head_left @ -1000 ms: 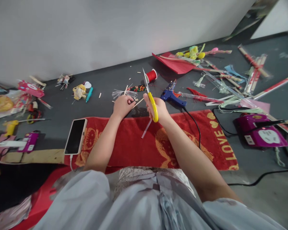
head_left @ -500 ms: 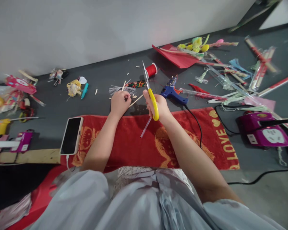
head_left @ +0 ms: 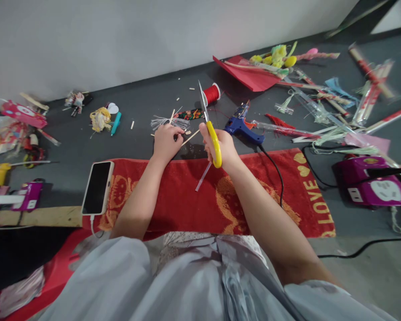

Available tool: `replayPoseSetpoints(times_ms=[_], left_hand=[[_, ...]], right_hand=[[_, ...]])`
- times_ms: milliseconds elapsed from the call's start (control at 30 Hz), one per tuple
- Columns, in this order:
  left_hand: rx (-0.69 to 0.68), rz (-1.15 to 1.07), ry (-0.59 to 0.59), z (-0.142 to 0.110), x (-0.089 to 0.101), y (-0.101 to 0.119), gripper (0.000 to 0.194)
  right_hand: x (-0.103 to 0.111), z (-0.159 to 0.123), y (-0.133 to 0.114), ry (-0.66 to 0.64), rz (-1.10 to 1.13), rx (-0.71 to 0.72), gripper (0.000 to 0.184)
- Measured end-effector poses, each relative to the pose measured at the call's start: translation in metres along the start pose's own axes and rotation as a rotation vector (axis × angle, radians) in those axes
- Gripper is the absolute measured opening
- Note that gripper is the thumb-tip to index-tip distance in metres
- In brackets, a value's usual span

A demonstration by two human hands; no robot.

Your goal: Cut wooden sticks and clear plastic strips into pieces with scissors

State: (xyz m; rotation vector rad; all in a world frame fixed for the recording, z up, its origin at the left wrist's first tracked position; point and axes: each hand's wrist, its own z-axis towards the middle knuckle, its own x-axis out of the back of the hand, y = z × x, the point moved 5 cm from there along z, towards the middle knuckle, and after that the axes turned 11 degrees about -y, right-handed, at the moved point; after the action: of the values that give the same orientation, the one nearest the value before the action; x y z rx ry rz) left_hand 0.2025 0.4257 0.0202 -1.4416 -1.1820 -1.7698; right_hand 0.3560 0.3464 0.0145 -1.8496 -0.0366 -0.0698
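Observation:
My right hand (head_left: 220, 149) is closed round yellow-handled scissors (head_left: 211, 133), whose blades point up and away. A pale glue stick (head_left: 203, 177) pokes out under that hand onto the red towel (head_left: 187, 196). My left hand (head_left: 166, 141) rests curled on the dark floor, its fingers pinching a thin wooden stick (head_left: 190, 137) that runs toward the scissors. Just beyond my left hand lie a silvery tassel (head_left: 165, 122) and short wood offcuts.
A blue glue gun (head_left: 242, 128) with a black cord lies right of the scissors, a red thread spool (head_left: 211, 94) behind them. A phone (head_left: 97, 187) on charge sits left on the towel. A purple box (head_left: 374, 185) and craft sticks clutter the right.
The view has drifted slightly; my left hand has slid a little left and down on the floor. The scissors stay raised in my right hand.

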Motion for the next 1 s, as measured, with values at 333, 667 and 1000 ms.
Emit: replayPoseSetpoints(times_ms=[333,667,1000], left_hand=[[-0.016,0.044,0.048,-0.0005,-0.0004,-0.0017,0.030],[0.004,0.125,-0.053,-0.0036,-0.0006,0.0019,0.036],[-0.024,0.032,-0.019,-0.0027,0.0022,0.0002,0.019]], right_hand=[[-0.0006,-0.0020,-0.0030,0.010,0.021,-0.031,0.051],[-0.0006,-0.0007,-0.0007,-0.003,-0.003,-0.001,0.053],[-0.0014,0.0001,0.0002,-0.007,-0.030,-0.008,0.057]])
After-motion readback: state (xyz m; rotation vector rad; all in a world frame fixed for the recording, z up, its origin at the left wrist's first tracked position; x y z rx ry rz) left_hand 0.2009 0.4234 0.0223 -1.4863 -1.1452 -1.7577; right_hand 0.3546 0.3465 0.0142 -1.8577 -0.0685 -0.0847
